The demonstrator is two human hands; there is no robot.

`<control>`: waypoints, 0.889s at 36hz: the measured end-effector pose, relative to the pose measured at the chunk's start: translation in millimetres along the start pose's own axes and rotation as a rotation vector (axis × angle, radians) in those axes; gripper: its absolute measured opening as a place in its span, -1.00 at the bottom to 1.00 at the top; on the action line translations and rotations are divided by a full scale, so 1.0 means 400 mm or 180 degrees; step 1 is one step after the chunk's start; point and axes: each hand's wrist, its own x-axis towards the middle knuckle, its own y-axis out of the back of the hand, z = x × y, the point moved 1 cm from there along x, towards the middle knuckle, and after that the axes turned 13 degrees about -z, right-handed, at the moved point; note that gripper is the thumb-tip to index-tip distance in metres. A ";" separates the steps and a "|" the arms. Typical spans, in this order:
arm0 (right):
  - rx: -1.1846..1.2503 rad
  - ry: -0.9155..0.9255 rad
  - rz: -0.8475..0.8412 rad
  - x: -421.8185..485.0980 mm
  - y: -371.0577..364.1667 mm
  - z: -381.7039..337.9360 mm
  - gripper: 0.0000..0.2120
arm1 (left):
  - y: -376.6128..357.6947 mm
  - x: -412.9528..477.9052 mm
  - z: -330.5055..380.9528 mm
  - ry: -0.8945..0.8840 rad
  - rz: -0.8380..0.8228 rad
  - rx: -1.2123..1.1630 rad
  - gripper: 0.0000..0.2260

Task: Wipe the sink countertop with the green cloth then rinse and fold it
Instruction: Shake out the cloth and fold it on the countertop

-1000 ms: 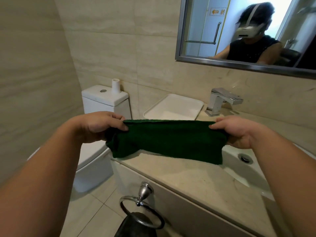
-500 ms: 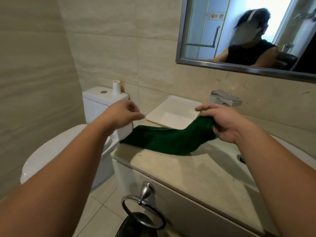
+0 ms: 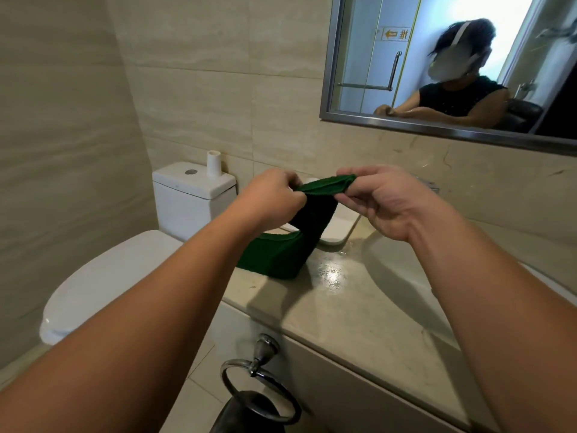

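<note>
Head view: both hands are raised above the beige countertop (image 3: 359,317), close together, each pinching the top edge of the green cloth (image 3: 281,254). The left hand (image 3: 271,198) has its fingers curled in tight, thumb and fingertips closed on the cloth's left end; the right hand (image 3: 381,198) has thumb and forefinger pressed together on the right end, the other fingers loosely bent beneath. Between the two grips a short span of cloth is bunched into a ridge. From there the cloth hangs down in a dark fold, and its lower part rests on the left end of the countertop, just in front of a white tray (image 3: 335,228). Wet glints show on the counter surface beside the cloth, next to the sink basin (image 3: 402,276). To the left stands a white toilet (image 3: 193,195), and a metal towel ring (image 3: 259,379) is fixed to the cabinet front below.
</note>
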 end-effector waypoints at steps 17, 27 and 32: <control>-0.0868 0.0961 -0.0194 -0.064 -0.018 -0.050 -0.89 | 0.103 -0.028 -0.059 -0.1205 -0.0290 -0.2522 -0.96; -0.0936 0.0897 0.0170 0.025 0.003 -0.068 -0.74 | 0.132 0.037 -0.039 -0.0938 -0.0254 -0.3090 -0.94; -0.1279 0.1122 0.0692 0.060 0.023 -0.121 -0.85 | 0.154 0.100 0.000 -0.0886 0.0147 -0.2560 -0.92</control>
